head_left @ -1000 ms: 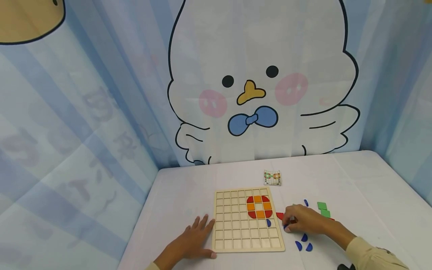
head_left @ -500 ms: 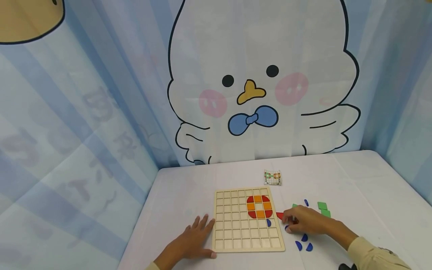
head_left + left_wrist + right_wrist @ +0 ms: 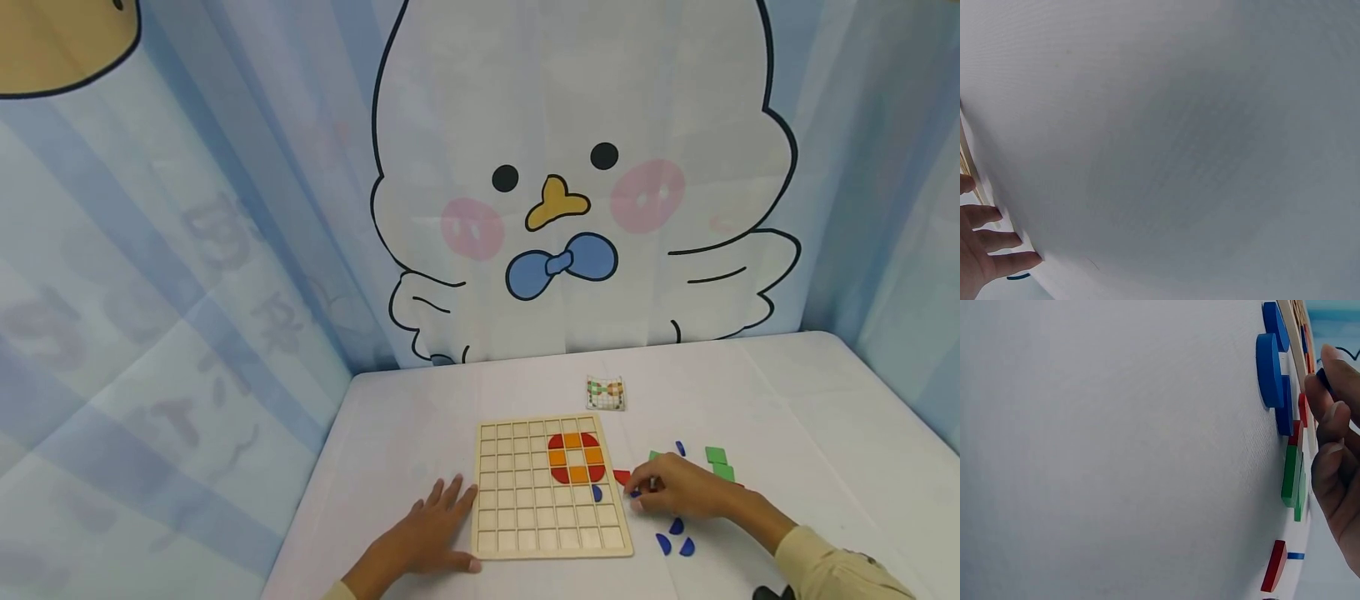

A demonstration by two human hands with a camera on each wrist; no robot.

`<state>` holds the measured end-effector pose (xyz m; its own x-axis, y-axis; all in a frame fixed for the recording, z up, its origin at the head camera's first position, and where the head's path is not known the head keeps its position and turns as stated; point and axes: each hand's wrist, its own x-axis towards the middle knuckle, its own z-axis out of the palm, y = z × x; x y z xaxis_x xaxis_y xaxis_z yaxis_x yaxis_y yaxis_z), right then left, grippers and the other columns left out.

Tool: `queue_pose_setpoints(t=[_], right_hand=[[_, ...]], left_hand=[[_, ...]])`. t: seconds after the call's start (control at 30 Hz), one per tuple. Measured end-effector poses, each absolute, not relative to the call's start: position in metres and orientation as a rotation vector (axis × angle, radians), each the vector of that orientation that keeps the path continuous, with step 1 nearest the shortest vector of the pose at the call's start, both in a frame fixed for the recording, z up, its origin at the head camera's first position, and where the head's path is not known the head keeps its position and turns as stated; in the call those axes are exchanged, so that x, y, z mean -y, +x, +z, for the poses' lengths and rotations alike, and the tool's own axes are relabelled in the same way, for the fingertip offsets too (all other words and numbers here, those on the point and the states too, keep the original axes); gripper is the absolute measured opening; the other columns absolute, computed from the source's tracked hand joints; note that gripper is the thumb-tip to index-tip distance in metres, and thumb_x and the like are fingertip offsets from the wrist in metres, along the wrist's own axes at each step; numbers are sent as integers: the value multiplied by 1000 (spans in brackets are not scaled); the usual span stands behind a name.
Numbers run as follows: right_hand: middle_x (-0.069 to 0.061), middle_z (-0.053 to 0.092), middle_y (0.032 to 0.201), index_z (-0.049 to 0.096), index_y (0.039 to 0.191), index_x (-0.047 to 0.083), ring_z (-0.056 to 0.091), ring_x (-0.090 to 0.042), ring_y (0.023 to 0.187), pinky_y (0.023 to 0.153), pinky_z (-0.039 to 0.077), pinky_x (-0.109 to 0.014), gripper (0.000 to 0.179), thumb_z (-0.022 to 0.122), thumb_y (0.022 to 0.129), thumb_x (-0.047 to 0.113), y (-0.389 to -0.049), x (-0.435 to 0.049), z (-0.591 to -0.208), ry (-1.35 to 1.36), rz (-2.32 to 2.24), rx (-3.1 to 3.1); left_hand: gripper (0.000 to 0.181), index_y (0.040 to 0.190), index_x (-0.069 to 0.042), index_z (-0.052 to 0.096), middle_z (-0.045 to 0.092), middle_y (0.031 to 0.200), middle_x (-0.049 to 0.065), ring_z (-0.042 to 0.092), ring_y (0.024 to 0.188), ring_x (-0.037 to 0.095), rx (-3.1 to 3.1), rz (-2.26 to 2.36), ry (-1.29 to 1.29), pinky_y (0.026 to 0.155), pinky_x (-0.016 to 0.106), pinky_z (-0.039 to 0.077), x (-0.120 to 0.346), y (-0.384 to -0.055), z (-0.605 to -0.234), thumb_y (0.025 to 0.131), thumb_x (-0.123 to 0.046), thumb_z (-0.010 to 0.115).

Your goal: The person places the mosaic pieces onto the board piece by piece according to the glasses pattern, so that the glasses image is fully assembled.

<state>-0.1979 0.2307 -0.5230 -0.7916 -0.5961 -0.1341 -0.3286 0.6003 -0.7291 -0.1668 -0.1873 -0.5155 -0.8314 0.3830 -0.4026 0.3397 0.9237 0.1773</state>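
Observation:
My left hand point(image 3: 427, 535) lies spread on the table, its fingertips and thumb at the left edge of a wooden grid board point(image 3: 517, 500). A ring of red and orange tiles point(image 3: 572, 441) fills cells at the board's upper right. Just below the ring lies a blue half-round tile point(image 3: 597, 493). Right of the board, my right hand point(image 3: 678, 486) pinches another blue tile point(image 3: 1323, 379) between thumb and fingers, which hide most of it. A red tile point(image 3: 622, 477) sits between that hand and the board edge.
Several loose blue half-round tiles point(image 3: 663, 545) are near the right wrist. Beyond the right hand lie green square tiles point(image 3: 716, 456) and a blue tile point(image 3: 680, 448). A small pattern card point(image 3: 605, 392) stands behind the board. A red tile point(image 3: 1274, 565) shows in the right wrist view.
Between the right hand's fingertips, the blue tile has come up slightly from where it lay low by the thumb. The left hand and the board stay put.

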Motion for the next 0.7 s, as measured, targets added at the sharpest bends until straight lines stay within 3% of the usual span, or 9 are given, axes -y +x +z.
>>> queue_pose_setpoints(t=[0.33, 0.7], right_hand=[[1, 60, 81, 74, 116, 12, 56, -5, 59, 53, 47, -17, 25, 72, 93, 21, -199, -230, -524, -719, -1187, -2281], [-3, 62, 90, 73, 114, 7, 50, -3, 52, 48, 45, -15, 24, 72, 90, 12, -195, -220, -521, -696, -1270, -2184]], left_hand=[[109, 160, -23, 26, 20, 167, 14, 20, 152, 45, -2642, 140, 525, 111, 67, 33, 188, -169, -517, 74, -75, 67], [108, 160, -21, 27, 20, 167, 15, 21, 152, 45, -2644, 136, 533, 111, 67, 34, 188, -167, -518, 75, -75, 67]])
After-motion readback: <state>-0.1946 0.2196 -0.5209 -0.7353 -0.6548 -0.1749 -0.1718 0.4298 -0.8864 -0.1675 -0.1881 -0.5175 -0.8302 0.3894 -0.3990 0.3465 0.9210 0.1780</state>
